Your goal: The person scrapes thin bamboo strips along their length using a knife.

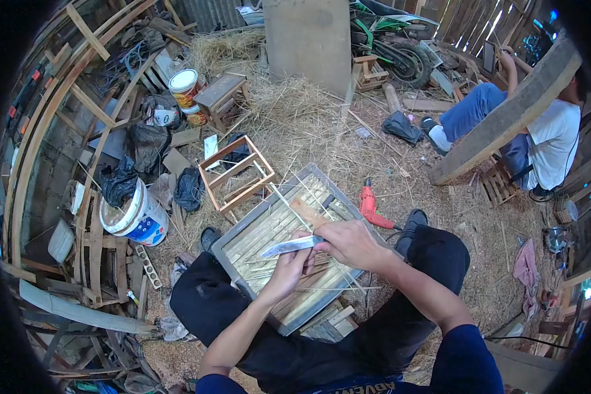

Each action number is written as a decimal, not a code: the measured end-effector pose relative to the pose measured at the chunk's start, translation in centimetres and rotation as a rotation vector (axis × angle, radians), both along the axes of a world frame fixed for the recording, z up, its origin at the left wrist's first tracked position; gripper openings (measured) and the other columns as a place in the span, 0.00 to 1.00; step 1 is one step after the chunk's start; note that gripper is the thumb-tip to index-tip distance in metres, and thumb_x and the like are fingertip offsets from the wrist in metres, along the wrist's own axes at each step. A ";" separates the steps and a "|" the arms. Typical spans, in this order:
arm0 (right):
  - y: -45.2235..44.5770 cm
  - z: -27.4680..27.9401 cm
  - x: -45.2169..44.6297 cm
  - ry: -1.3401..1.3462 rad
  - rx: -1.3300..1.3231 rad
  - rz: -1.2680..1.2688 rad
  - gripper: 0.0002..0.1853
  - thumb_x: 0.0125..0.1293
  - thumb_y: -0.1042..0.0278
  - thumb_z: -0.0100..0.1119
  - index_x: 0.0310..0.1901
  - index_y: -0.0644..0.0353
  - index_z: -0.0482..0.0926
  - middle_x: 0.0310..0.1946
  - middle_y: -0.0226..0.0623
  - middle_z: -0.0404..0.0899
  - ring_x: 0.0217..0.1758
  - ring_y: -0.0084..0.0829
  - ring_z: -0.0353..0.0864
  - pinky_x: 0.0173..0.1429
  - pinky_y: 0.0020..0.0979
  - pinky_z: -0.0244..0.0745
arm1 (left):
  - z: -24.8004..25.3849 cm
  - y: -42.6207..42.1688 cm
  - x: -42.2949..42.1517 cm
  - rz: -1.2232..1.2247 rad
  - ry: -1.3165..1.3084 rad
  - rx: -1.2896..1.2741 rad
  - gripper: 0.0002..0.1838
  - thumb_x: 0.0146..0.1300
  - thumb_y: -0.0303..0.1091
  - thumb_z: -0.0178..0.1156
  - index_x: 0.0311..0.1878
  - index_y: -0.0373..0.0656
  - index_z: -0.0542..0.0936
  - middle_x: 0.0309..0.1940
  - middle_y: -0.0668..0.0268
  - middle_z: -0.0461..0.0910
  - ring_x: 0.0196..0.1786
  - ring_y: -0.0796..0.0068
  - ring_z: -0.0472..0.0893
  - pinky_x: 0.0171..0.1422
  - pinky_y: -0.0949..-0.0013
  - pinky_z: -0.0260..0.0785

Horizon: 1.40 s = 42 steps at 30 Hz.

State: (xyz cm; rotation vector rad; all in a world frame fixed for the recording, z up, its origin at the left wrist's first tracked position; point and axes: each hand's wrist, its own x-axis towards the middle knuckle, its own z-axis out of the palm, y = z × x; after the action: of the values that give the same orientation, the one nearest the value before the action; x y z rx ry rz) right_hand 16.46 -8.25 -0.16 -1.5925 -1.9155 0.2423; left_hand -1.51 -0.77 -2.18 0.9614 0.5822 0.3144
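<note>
1. Left: a white bucket (152, 220) is standing on the floor.
2. Left of centre: a small wooden frame (233, 172) is resting beside the slatted tray (262, 224).
3. Centre: the left hand (287, 270) is bending its fingers close together behind the blade; what they are pinching cannot be told.
4. Centre: the knife (289, 247) is crossing above the tray, its tip pointing left.
5. Right of centre: the right hand (351, 241) is gripping the knife's handle, fingers wrapped.
6. Farther right: a red drill (371, 205) is lying on the floor.
7. Upper right: another person (555, 148) is sitting behind a slanting beam (505, 117).
</note>
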 end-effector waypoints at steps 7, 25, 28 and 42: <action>-0.9 0.8 0.8 -0.084 0.112 -0.002 0.16 0.61 0.50 0.61 0.38 0.55 0.76 0.29 0.33 0.78 0.34 0.36 0.82 0.35 0.37 0.74 | 0.9 -0.5 -0.3 -0.070 0.000 0.117 0.05 0.77 0.37 0.48 0.50 0.49 0.69 0.28 0.75 0.65 0.24 0.87 0.60 0.26 0.78 0.50; -1.9 1.3 4.5 -0.271 0.210 -0.296 0.15 0.59 0.52 0.65 0.37 0.54 0.80 0.24 0.33 0.74 0.27 0.36 0.76 0.32 0.38 0.69 | 2.7 -0.4 -0.2 0.026 -0.030 0.150 0.09 0.78 0.40 0.48 0.46 0.46 0.70 0.25 0.76 0.63 0.20 0.88 0.55 0.22 0.78 0.45; -1.9 1.4 4.7 -0.216 0.196 -0.427 0.14 0.59 0.54 0.66 0.36 0.54 0.80 0.23 0.33 0.76 0.27 0.35 0.78 0.32 0.37 0.70 | 3.3 -0.5 -0.7 0.033 -0.020 0.153 0.09 0.78 0.40 0.48 0.46 0.46 0.70 0.25 0.77 0.63 0.21 0.88 0.55 0.23 0.78 0.45; -2.0 1.4 6.2 -0.169 0.232 -0.501 0.15 0.60 0.54 0.66 0.38 0.57 0.80 0.24 0.36 0.78 0.27 0.37 0.80 0.31 0.38 0.73 | 2.2 0.3 -2.0 -0.149 0.042 0.036 0.18 0.79 0.46 0.43 0.56 0.42 0.70 0.28 0.71 0.67 0.28 0.83 0.65 0.29 0.77 0.62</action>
State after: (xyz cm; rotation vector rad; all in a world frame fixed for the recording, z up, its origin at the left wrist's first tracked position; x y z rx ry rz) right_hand 22.67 -10.26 1.22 -1.9083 -1.5256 -0.3209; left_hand -3.47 -0.45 0.06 1.0419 0.5413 0.1725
